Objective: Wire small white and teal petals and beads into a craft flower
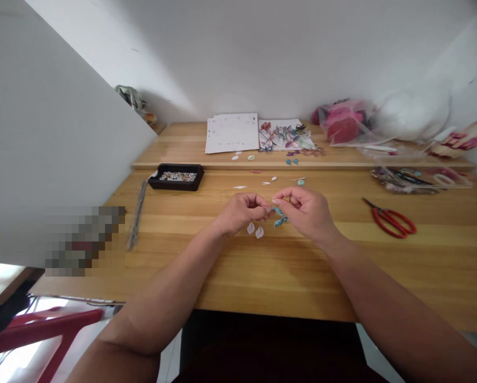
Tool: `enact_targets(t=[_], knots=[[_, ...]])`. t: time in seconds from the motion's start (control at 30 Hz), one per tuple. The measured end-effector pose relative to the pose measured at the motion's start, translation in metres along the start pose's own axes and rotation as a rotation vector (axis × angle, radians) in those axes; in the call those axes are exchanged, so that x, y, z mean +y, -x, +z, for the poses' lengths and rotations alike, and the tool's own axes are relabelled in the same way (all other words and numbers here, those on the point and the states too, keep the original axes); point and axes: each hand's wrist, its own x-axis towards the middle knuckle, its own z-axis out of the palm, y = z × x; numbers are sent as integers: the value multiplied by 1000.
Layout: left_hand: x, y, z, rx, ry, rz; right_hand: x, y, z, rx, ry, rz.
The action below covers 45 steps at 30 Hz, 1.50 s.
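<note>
Over the middle of a wooden table (262, 271) my left hand (242, 211) and my right hand (304, 210) meet, fingers curled. Between their fingertips they pinch a small blue leaf-shaped craft piece (278, 217), which hangs just above the tabletop. Two white petal-shaped pieces (255, 230) lie on the wood right below my left hand. A few more white petals (268, 182) and a small teal bead (300, 182) lie just beyond my hands.
Red-handled scissors (392, 219) lie to the right. A black tray of beads (177, 176) and a bundle of thin wires (137, 213) are on the left. White sheets (232, 132), coloured petal pieces (286, 136) and plastic bags (344, 123) sit on the raised back shelf.
</note>
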Motion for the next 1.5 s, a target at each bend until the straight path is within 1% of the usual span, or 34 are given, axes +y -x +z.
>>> enact_targets(t=[0.13,0.2,0.27,0.37,0.47,0.6,0.73,0.87,0.97,1.03,1.13,1.23,1.3,1.37,1.5], knots=[[2,1,2,-2,18,16,4,-4,1,-28,-61,54],[3,2,3,6,18,25,7,-6,2,-51,-110,111],[3,2,3,28,16,42,9,-8,5,-77,-211,227],[3,0,2,90,11,101,10,-8,9,-98,-446,432],[1,-3,1,167,53,151,8,-6,12,-140,-646,556],[0,-5,0,257,131,190,5,0,16,-228,-821,626],[0,-6,0,322,156,246,2,4,21,-269,-872,624],[-1,-7,0,358,151,278,1,7,24,-247,-839,585],[-3,-8,-1,384,107,281,0,9,26,-190,-728,505],[-3,-9,-2,396,86,276,-1,10,26,-142,-565,407],[-4,-9,-4,392,73,255,-4,13,22,-34,-226,176],[-5,-9,-5,340,40,212,-7,14,15,117,47,-81],[-5,-8,-4,277,9,183,-7,12,10,178,143,-202],[-4,-6,-3,213,-10,158,-6,10,7,205,176,-250],[-2,-3,0,133,-29,118,-2,6,5,239,170,-225]])
